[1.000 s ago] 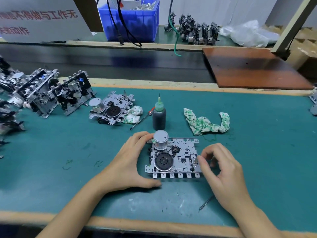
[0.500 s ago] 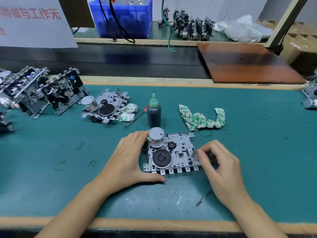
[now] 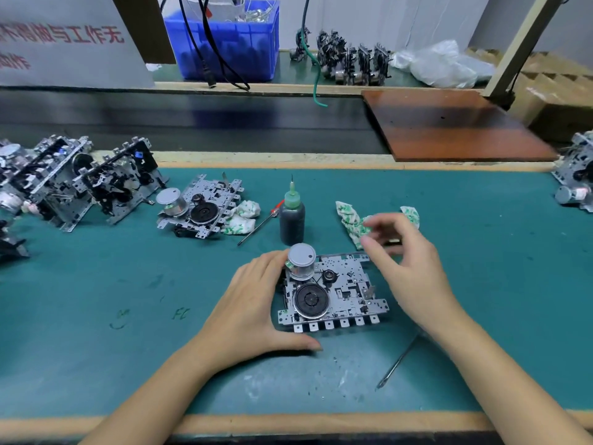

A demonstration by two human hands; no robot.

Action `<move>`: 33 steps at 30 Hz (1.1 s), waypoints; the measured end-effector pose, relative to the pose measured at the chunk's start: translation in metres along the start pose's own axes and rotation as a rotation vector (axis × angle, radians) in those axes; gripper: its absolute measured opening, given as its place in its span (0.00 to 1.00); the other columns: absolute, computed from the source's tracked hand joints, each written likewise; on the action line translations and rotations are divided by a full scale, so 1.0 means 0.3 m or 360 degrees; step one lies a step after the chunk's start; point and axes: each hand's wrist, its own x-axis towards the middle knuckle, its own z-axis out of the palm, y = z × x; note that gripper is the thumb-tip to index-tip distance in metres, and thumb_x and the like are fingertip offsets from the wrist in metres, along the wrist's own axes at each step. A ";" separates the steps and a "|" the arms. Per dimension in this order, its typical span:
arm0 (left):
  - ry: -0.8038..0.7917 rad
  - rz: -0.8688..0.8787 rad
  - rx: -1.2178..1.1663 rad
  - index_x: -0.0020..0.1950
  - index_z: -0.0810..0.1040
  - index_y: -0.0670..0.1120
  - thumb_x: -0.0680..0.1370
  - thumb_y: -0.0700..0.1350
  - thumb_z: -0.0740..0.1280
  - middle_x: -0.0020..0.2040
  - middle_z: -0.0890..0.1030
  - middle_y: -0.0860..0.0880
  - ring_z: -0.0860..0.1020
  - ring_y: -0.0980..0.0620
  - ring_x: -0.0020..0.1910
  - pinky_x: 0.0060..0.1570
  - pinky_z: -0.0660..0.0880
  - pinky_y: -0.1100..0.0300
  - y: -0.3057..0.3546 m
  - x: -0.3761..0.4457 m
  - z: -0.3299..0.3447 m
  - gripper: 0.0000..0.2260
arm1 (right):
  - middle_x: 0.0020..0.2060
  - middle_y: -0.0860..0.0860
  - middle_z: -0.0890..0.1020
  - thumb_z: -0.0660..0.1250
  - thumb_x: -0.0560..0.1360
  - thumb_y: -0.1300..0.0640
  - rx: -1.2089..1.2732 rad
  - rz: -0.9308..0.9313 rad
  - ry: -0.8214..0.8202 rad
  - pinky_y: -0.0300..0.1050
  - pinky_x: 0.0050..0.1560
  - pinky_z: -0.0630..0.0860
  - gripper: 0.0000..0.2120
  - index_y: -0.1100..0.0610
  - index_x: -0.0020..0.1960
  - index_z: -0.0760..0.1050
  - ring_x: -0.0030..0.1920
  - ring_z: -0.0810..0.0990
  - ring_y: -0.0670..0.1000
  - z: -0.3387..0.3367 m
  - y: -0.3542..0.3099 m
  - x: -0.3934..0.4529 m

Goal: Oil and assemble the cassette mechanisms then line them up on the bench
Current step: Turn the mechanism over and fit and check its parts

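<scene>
While the left hand (image 3: 253, 303) cups the cassette mechanism (image 3: 333, 292) on the counter (image 3: 96, 332), the right hand (image 3: 407, 261) hovers above its far right corner, fingers loosely curled, empty.

Blue bin (image 3: 224, 40), brown board (image 3: 449, 123), crumpled plastic bag (image 3: 442, 64) beyond the bench.
</scene>
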 end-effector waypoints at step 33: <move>-0.0103 -0.0131 -0.0923 0.46 0.80 0.53 0.68 0.59 0.66 0.45 0.83 0.53 0.79 0.56 0.44 0.48 0.72 0.62 -0.007 0.246 0.002 0.13 | 0.27 0.48 0.72 0.68 0.66 0.45 0.2080 0.0826 0.0494 0.32 0.18 0.60 0.13 0.55 0.35 0.74 0.20 0.62 0.43 -0.012 0.006 0.202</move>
